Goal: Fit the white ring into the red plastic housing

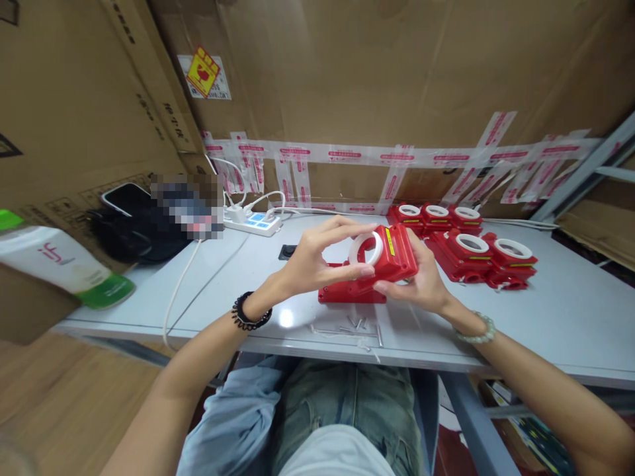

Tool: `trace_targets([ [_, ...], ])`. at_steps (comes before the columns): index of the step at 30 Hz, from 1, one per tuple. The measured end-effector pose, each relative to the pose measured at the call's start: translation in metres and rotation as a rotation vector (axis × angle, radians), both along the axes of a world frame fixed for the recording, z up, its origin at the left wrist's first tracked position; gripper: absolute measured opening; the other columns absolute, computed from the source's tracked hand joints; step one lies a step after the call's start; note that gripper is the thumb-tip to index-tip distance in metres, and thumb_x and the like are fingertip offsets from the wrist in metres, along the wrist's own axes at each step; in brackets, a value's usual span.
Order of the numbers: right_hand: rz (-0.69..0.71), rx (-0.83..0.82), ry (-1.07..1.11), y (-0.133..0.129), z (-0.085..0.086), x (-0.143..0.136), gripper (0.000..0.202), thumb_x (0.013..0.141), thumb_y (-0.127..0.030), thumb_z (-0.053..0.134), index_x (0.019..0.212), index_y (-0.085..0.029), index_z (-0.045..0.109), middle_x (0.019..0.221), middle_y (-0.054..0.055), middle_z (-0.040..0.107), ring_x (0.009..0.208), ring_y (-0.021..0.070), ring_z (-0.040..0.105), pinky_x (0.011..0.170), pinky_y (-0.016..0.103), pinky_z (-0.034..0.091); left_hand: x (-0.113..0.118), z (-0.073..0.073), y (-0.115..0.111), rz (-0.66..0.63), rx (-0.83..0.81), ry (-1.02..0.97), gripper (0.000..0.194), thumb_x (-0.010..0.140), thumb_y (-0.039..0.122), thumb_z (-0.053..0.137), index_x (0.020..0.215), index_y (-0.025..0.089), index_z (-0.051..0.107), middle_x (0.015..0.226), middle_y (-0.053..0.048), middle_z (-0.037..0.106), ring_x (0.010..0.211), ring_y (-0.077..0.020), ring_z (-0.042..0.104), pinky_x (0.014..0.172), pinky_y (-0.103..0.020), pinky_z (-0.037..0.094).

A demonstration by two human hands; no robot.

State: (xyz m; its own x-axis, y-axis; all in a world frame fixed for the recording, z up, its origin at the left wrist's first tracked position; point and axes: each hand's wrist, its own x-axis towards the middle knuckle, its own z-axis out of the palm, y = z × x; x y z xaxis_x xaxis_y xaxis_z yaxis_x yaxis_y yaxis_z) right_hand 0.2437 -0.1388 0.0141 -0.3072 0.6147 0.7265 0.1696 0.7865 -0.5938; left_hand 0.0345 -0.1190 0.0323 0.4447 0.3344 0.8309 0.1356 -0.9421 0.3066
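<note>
Two hands [310, 261] [425, 281] on red housing [401, 254], power strip [255, 223], bottle [59, 259] leftward

I am watching remotely through one head-worn camera, facing forward and down from above the wearer's jeans [342, 396], close over the worktable [570, 324], toward taped cardboard [347, 73].

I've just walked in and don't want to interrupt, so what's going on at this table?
Someone is holding up a red housing with both hands: the left hand spans its white ring, while the right hand grips the other end. Another red part lies on the table beneath it, with some loose screws nearer the person. Off to the right stand five more red units, each with a white ring on top.
</note>
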Motion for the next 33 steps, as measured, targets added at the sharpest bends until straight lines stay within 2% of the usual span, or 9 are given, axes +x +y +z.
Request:
trace_targets([
  [8,-0.007,0.009,-0.021,-0.0005,-0.0003,0.0013,0.055,0.064,-0.035,0.082,0.110,-0.023,0.053,0.097,0.002,0.063,0.081,0.0178,0.063,0.070,0.033,0.056,0.0016,0.0005,-0.0010,-0.023,0.039,-0.017,0.054,0.077,0.038,0.076,0.126,0.022,0.062,0.113,-0.010,0.068,0.102,-0.0192,0.063,0.090,-0.035,0.053],
  [16,-0.018,0.034,-0.029,0.0004,0.0005,0.0018,0.046,0.066,-0.045,0.079,0.098,-0.024,0.054,0.089,0.002,0.061,0.075,0.0180,0.060,0.066,0.035,0.055,-0.0002,0.0037,-0.0021,-0.074,0.035,-0.018,0.052,0.078,0.035,0.074,0.127,0.024,0.061,0.114,-0.010,0.066,0.105,-0.0203,0.061,0.091,-0.036,0.053],
  [25,0.027,0.032,-0.026,0.0014,-0.0039,0.0038,0.049,0.065,-0.037,0.081,0.105,-0.024,0.056,0.096,0.003,0.062,0.082,0.0181,0.061,0.071,0.034,0.055,0.0002,0.0044,-0.0027,-0.081,0.025,-0.022,0.050,0.077,0.035,0.075,0.124,0.023,0.063,0.111,-0.010,0.067,0.102,-0.0206,0.062,0.088,-0.036,0.054],
  [33,0.015,0.013,-0.017,-0.0009,-0.0015,0.0005,0.049,0.064,-0.042,0.081,0.101,-0.023,0.055,0.095,0.003,0.063,0.080,0.0189,0.061,0.071,0.035,0.055,0.0002,0.0033,-0.0037,-0.097,0.001,-0.017,0.053,0.075,0.033,0.077,0.125,0.022,0.063,0.112,-0.010,0.067,0.103,-0.0208,0.062,0.090,-0.036,0.053],
])
